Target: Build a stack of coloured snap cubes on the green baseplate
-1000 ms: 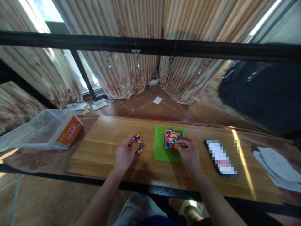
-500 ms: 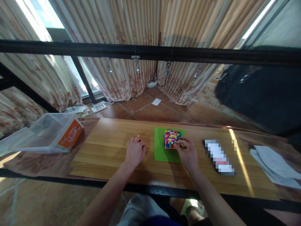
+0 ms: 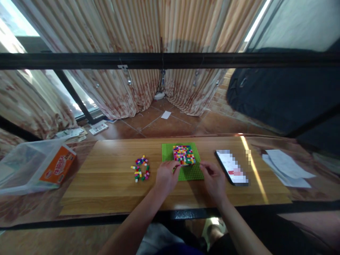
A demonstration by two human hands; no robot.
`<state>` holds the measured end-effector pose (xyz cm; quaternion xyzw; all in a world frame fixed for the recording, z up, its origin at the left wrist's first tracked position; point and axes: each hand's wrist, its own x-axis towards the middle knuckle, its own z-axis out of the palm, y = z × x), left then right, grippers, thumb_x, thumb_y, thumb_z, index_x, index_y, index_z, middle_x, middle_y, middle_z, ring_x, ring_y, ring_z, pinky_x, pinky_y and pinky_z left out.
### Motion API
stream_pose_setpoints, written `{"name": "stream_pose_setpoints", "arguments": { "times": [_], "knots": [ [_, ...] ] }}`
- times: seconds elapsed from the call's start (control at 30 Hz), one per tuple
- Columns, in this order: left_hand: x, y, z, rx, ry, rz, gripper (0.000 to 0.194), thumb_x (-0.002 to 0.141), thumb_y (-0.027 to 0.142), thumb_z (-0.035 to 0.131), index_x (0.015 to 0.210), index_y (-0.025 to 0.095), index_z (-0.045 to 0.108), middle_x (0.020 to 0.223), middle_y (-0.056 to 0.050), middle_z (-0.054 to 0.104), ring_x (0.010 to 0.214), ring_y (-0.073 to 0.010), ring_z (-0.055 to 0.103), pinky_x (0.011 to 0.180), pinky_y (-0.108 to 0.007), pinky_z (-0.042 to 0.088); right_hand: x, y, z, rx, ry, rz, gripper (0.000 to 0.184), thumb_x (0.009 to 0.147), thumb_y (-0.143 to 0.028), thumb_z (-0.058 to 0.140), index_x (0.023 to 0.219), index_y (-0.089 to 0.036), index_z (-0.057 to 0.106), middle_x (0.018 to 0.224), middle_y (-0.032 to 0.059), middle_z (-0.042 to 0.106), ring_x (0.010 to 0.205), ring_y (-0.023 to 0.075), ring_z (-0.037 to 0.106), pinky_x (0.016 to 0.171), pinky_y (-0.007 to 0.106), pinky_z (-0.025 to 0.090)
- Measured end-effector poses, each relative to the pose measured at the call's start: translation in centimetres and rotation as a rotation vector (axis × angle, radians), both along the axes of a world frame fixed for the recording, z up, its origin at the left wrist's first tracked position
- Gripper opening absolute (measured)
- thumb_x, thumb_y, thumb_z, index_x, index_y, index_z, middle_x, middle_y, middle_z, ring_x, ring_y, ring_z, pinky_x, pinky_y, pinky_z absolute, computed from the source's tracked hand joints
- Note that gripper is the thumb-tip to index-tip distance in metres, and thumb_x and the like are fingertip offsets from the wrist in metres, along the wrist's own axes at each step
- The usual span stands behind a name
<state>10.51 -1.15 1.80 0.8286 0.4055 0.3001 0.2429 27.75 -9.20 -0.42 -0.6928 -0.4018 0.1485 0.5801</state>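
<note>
Nearest me, past my grey-clothed lap (image 3: 156,239), runs the black edge (image 3: 186,214) of the table. Over the wooden tabletop (image 3: 106,184), my left hand (image 3: 166,177) has its thumb and fingers drawn close together, tips at the near left corner of the block of coloured bricks (image 3: 183,154). My right hand (image 3: 214,180) is pinched at the tips, over the right edge of the green baseplate (image 3: 191,175), just beside the block and apart from it. I cannot tell whether either pinch has a brick in it.

The block sits on the baseplate, towards its far side. Left of my left hand, loose bricks (image 3: 140,162) lie scattered on the wood; right of my right hand lies a phone (image 3: 230,166). White papers (image 3: 288,164) lie further right, and a clear plastic box (image 3: 26,159) with an orange label (image 3: 58,165) is far left.

Beyond, a white sheet (image 3: 166,114) lies on the tiled floor (image 3: 148,125) before striped curtains (image 3: 138,81).
</note>
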Motion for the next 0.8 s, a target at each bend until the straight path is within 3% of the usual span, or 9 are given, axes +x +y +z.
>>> {"name": "stream_pose_setpoints", "arguments": {
  "times": [0.13,0.3,0.5,0.8],
  "knots": [
    [2.2,-0.1,-0.3,0.056,-0.019,-0.029,0.013,0.090,0.024,0.055,0.088,0.022,0.068,0.090,-0.002,0.072,0.086,-0.0173,0.063,0.083,-0.033,0.045,0.3,-0.7,-0.7,-0.021,-0.010,0.005,0.021,0.081,-0.039,0.059,0.087,-0.020,0.069,0.089,0.0064,0.068,0.084,0.0205,0.063,0.076,0.036,0.051],
    [3.1,0.1,-1.0,0.121,-0.030,0.062,0.015,0.089,0.026,0.057,0.083,0.023,0.070,0.089,-0.002,0.070,0.086,-0.0175,0.059,0.083,-0.034,0.043,0.8,-0.6,-0.4,-0.031,0.000,0.017,0.023,0.082,-0.040,0.058,0.086,-0.021,0.068,0.089,0.0066,0.068,0.084,0.0205,0.063,0.076,0.035,0.051],
    [3.1,0.0,-1.1,0.149,0.013,0.090,0.015,0.088,0.025,0.057,0.081,0.023,0.070,0.085,-0.002,0.069,0.083,-0.0173,0.057,0.080,-0.035,0.040,0.1,2.0,0.8,-0.121,-0.069,0.066,0.035,0.079,-0.049,0.060,0.094,-0.019,0.067,0.091,0.0087,0.067,0.077,0.0201,0.061,0.070,0.035,0.050],
    [3.2,-0.1,-1.6,0.190,0.050,0.117,0.016,0.089,0.023,0.054,0.077,0.021,0.064,0.081,-0.003,0.066,0.082,-0.0188,0.054,0.077,-0.034,0.039,-1.4,4.6,0.4,-0.247,-0.172,-0.043,0.043,0.068,-0.050,0.068,0.097,-0.018,0.060,0.089,0.0080,0.065,0.076,0.0214,0.060,0.070,0.035,0.047]
  ]
}}
